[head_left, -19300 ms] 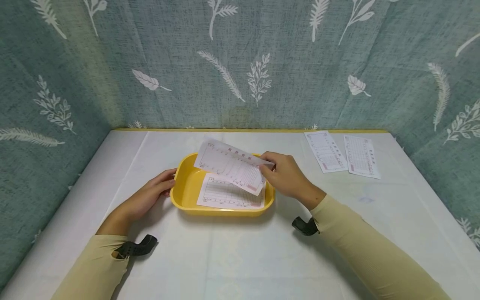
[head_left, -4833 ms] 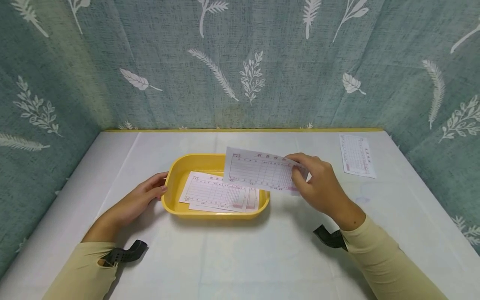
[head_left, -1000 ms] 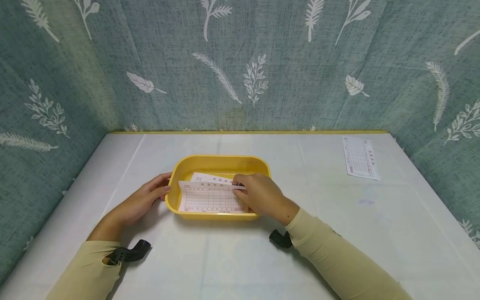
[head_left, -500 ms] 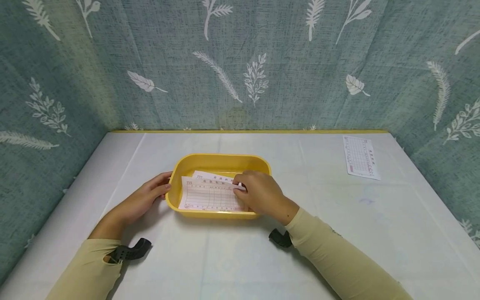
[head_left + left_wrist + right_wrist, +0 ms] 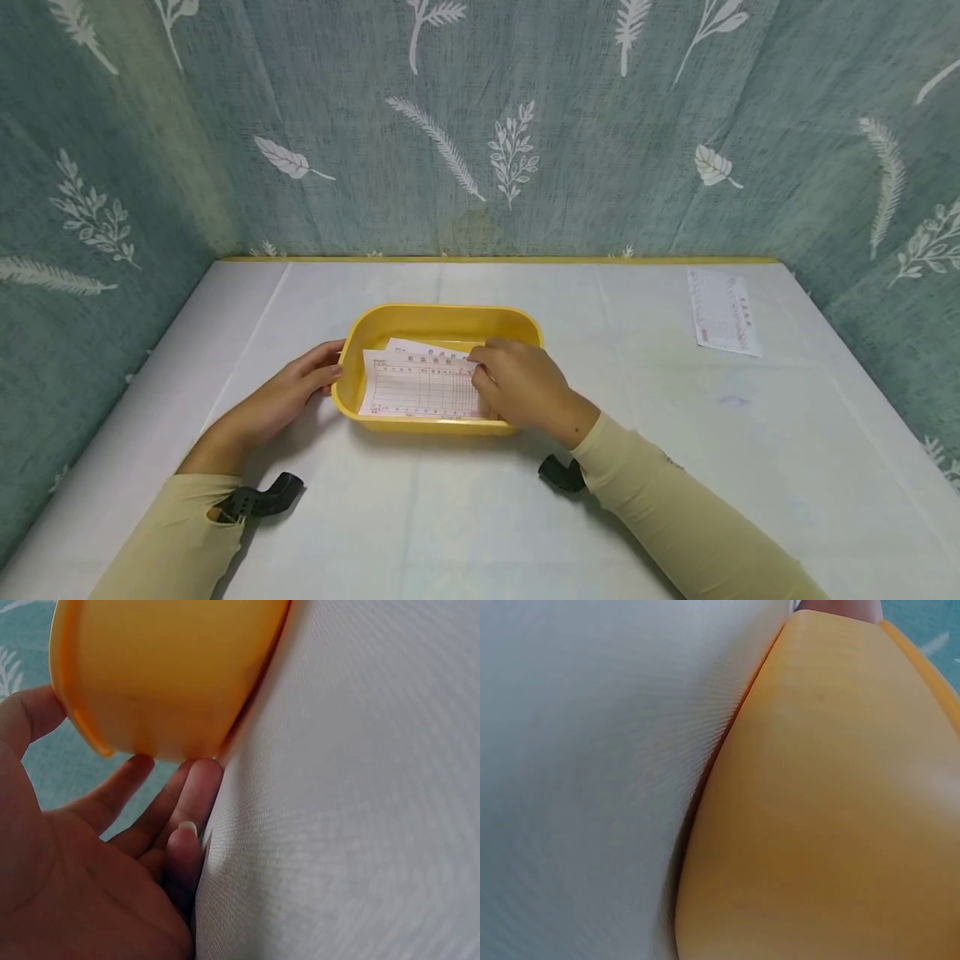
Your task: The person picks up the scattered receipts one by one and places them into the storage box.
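Note:
A yellow plastic basin (image 5: 435, 427) stands on the white-covered table, with several printed receipt slips inside. My right hand (image 5: 525, 387) reaches over its right end and pinches the right edge of the top receipt slip (image 5: 420, 392) between thumb and fingers. Another receipt slip (image 5: 420, 347) shows partly behind it. My left hand (image 5: 292, 392) rests against the basin's left end. In the left wrist view, its thumb touches the rim and its other fingertips press the outer wall of the basin (image 5: 165, 690). The right wrist view has mostly the outside of the basin (image 5: 817, 787).
One more receipt slip (image 5: 723, 312) lies at the back right of the white table (image 5: 652, 500). A blue-green curtain (image 5: 337, 167) with white leaf prints hangs behind and along both sides. A black wrist band piece (image 5: 266, 496) juts from the left sleeve.
The pinched slip has come down flatter in the basin over the last second, the right hand barely moving. Earlier, more slips lay at the back right. The left hand stays at the basin.

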The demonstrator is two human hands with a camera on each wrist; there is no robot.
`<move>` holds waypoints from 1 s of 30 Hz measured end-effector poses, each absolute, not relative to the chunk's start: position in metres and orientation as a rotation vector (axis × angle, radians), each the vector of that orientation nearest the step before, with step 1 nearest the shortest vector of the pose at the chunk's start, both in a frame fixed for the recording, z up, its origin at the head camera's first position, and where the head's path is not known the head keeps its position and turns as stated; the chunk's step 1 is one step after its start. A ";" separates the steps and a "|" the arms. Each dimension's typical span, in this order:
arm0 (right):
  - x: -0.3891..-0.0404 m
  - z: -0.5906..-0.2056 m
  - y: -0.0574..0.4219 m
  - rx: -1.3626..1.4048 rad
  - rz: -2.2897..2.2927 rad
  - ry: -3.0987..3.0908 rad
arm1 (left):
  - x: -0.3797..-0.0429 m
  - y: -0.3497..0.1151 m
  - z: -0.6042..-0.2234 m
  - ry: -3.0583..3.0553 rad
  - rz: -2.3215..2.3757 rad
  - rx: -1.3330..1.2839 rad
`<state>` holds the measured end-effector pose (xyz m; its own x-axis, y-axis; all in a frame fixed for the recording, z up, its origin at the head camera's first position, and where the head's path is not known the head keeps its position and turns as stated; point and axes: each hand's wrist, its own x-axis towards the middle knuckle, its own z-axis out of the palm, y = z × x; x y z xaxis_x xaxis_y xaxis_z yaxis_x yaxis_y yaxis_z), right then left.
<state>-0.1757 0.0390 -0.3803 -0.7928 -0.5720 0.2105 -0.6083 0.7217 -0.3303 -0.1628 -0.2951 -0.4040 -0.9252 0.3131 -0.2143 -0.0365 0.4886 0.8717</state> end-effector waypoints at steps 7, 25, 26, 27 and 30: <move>-0.175 -0.379 0.040 0.991 0.578 -2.833 | -0.162 -0.295 -0.403 2.393 1.412 0.244; -0.178 -0.380 0.037 0.814 0.794 -2.878 | -0.164 -0.294 -0.403 2.388 1.456 0.266; -0.178 -0.380 0.036 0.809 0.785 -2.872 | -0.164 -0.294 -0.403 2.390 1.456 0.261; -0.178 -0.380 0.036 0.805 0.779 -2.866 | -0.164 -0.294 -0.403 2.391 1.454 0.258; -0.177 -0.382 0.037 0.810 0.746 -2.851 | -0.163 -0.294 -0.404 2.394 1.433 0.257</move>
